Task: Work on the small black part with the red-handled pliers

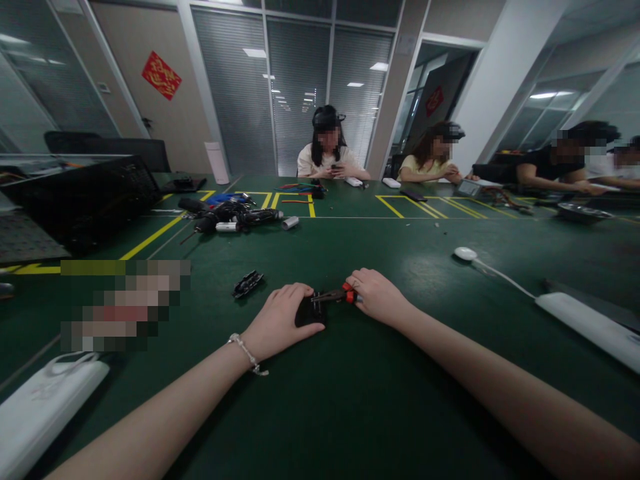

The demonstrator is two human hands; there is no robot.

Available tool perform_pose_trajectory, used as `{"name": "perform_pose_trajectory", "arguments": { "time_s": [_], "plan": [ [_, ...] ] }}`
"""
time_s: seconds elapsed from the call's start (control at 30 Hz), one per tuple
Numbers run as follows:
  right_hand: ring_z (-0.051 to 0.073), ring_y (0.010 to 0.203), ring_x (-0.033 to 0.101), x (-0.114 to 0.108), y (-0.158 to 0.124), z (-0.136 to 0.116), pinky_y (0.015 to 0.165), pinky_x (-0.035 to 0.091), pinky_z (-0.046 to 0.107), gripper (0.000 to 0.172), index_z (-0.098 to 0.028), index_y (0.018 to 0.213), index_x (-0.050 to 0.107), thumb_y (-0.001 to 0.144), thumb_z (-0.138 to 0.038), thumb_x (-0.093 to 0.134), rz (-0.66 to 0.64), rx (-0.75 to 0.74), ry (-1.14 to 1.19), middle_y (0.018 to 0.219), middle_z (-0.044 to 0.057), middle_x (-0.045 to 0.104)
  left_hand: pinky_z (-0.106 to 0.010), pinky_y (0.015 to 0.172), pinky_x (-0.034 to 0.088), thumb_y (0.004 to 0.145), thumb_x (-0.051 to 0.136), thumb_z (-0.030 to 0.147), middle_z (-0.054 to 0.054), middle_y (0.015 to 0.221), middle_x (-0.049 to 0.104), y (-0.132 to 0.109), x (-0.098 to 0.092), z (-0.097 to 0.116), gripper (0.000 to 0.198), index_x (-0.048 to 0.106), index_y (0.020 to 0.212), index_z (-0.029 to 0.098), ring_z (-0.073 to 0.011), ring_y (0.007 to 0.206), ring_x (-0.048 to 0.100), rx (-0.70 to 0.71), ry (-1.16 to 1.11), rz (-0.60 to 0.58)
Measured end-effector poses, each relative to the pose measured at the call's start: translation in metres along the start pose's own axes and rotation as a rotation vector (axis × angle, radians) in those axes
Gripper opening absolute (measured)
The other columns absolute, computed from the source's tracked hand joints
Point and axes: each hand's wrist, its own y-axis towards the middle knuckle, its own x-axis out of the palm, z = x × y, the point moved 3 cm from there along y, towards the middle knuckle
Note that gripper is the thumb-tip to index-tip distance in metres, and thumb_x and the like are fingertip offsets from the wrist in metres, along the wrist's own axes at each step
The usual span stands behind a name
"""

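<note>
My left hand (280, 310) is closed around a small black rectangular part (311, 313), held down on the green table (260, 413). Its thumb lies along the near side and the fingers along the far side. From the right, my right hand (373, 293) grips a pair of pliers (340, 293) with red handles. The dark jaws of the pliers reach onto the top of the black part; whether they pinch something there is too small to tell. Left of my left hand lies a second black part (247, 284) with an uneven surface, apart from both hands.
A pile of black tools and cables (225, 215) lies further off to the left, beside a black case (90, 200). White devices lie at the left (55, 407) and right (590, 327), the right one with a cable. Several people sit across the table.
</note>
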Motion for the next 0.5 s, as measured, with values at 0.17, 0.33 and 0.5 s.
{"name": "perform_pose_trajectory", "arguments": {
  "time_s": [0.17,0.33,0.5],
  "plan": [
    [0.017,0.075,0.045,0.0012,-0.0006,0.0007,0.069,0.036,0.029,0.026,-0.013,0.092,0.053,0.067,-0.014,0.054,-0.007,-0.022,0.013,0.086,0.007,0.053,-0.039,0.087,0.036,0.07,0.054,0.055,-0.004,0.109,0.05,0.0003,-0.0005,0.0002,0.052,0.042,0.109,0.023,-0.0242,0.101,0.047,-0.002,-0.004,-0.009],
    [0.018,0.075,0.045,0.0014,-0.0005,0.0006,0.068,0.036,0.029,0.027,-0.012,0.093,0.053,0.066,-0.015,0.054,-0.008,-0.008,-0.005,0.085,0.007,0.053,-0.039,0.086,0.036,0.07,0.055,0.054,-0.004,0.108,0.05,0.0007,-0.0004,0.0012,0.051,0.043,0.109,0.023,-0.0242,0.1,0.047,0.002,0.009,-0.001],
    [0.018,0.075,0.045,0.0004,0.0,-0.0003,0.067,0.036,0.029,0.026,-0.012,0.092,0.054,0.066,-0.015,0.053,-0.008,-0.015,-0.016,0.085,0.008,0.054,-0.039,0.085,0.036,0.07,0.055,0.053,-0.005,0.107,0.051,0.0003,-0.0004,0.0016,0.051,0.043,0.109,0.022,-0.0247,0.099,0.047,0.006,0.014,0.006]
  ]
}}
